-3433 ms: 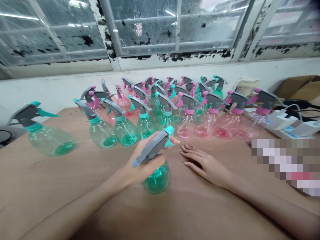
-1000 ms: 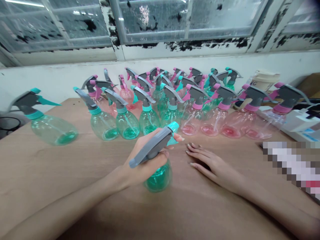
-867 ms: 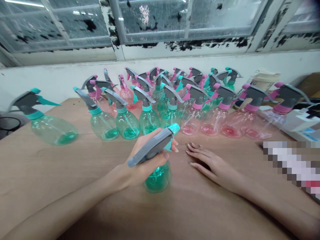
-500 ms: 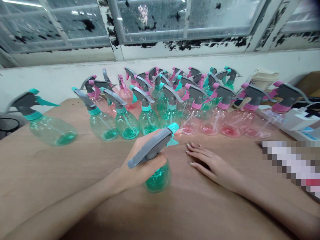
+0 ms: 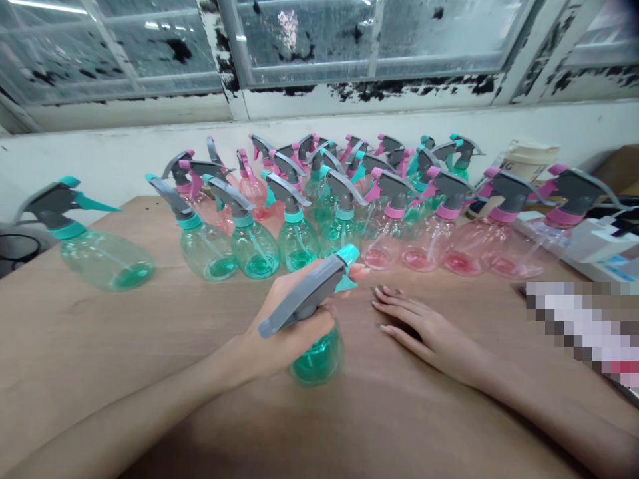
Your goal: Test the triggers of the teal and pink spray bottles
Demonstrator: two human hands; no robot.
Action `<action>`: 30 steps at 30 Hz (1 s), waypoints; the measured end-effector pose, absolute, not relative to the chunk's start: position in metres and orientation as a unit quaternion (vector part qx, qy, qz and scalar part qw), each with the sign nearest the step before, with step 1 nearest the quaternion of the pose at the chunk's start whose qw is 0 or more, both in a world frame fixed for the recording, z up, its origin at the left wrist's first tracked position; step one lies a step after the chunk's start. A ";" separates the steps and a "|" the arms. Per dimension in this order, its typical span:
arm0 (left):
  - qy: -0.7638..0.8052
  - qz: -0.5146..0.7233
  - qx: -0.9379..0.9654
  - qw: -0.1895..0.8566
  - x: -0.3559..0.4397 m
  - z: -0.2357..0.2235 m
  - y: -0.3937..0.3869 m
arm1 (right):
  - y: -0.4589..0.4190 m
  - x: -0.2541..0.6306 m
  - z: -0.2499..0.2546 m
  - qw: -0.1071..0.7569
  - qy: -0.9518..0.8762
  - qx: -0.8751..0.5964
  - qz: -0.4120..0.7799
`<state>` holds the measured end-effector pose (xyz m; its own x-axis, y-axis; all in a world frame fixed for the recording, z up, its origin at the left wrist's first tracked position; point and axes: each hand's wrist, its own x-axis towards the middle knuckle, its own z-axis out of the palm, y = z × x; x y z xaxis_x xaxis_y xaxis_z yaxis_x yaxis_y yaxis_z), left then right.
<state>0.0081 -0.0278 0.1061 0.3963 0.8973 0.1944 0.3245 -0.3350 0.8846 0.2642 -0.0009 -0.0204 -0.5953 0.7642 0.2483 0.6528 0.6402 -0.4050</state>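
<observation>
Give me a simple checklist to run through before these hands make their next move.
1. Left hand has a grip on the green spray bottle: ok, it is wrapped around the top below the gray head.
2. Right hand is free: ok, it rests on the table holding nothing.
3. Held bottle is apart from the front row of bottles: ok, it is nearer the person.
4. Turquoise trigger is released: cannot tell, fingers partly hide it.
5. Liquid is inside the held bottle: cannot tell, the deep green could be just the plastic.
</observation>
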 end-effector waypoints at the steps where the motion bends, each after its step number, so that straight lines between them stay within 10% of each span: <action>1: 0.414 0.360 0.732 0.404 0.008 0.106 -0.028 | -0.001 0.264 -0.021 0.207 -0.882 -0.400 0.139; 30: 0.432 0.378 0.767 0.286 0.007 0.096 -0.026 | -0.002 0.264 -0.020 0.187 -0.883 -0.409 0.135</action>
